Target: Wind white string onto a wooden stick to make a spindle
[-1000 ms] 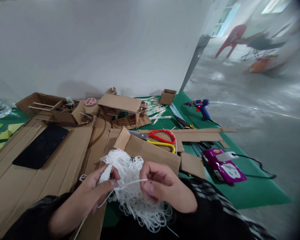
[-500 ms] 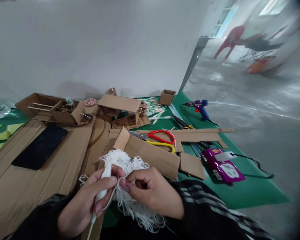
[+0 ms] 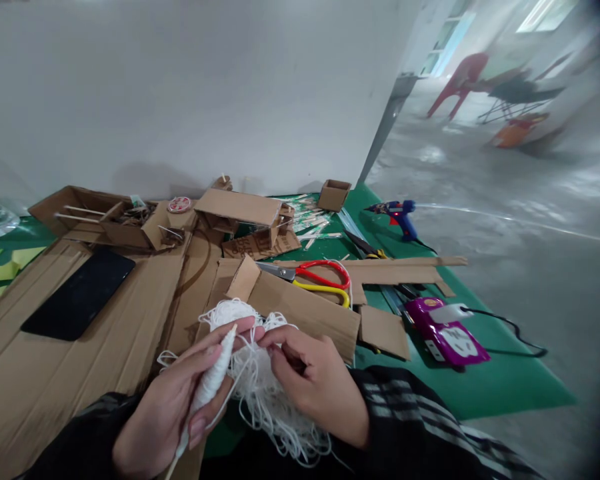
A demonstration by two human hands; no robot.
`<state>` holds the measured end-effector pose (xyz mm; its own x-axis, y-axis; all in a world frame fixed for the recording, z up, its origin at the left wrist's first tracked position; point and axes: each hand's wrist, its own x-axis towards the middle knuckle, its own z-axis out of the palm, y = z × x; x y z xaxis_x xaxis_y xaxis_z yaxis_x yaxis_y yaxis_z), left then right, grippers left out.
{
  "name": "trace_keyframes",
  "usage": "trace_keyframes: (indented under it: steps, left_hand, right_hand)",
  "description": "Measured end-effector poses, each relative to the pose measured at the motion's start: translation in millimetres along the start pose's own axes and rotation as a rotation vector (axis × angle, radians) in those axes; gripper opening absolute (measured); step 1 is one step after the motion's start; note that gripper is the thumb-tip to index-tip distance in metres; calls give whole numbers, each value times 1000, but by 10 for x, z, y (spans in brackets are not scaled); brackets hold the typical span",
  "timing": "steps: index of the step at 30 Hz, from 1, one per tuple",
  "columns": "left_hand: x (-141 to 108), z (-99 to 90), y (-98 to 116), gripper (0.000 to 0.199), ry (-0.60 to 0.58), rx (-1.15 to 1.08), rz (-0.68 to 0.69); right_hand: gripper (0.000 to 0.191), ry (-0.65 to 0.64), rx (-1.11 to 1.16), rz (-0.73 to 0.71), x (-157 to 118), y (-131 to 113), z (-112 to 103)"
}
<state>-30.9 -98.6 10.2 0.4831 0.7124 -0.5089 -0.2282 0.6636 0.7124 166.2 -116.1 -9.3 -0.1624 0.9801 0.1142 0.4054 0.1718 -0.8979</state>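
Note:
In my left hand (image 3: 165, 400) lies a thin wooden stick wound thickly with white string (image 3: 214, 377), tilted with its bare tip up and its lower end toward me. My fingers are closed round it. My right hand (image 3: 315, 380) pinches strands of white string just right of the stick's tip. A loose, tangled heap of white string (image 3: 275, 407) hangs below and behind both hands. Beyond it, scissors (image 3: 325, 273) with one red and one yellow handle rest on a cardboard piece (image 3: 305, 313).
A black phone or tablet (image 3: 80, 293) lies on cardboard at left. Open cardboard boxes (image 3: 135, 230) stand along the wall. At right are a blue glue gun (image 3: 403, 217), a purple power strip (image 3: 445, 333) with a cable, and a green table edge (image 3: 545, 387).
My left fingers have opened out along the wound stick, baring its tip. The right hand has shifted slightly right and up, still pinching string.

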Motion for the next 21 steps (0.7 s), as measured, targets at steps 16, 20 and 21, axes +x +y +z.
trace_keyframes:
  steps: [16,20,21]
  left_hand:
    - [-29,16,-38,49,-127,188,28]
    - [-43,-45,23,51,-130,290,6]
    - [-55,-59,58,51,-126,316,-3]
  right_hand:
    - [38,-234,294,55,117,26,-21]
    - [41,-323,342,91,124,96,-45]
    - [42,-344,381,107,128,115,-52]
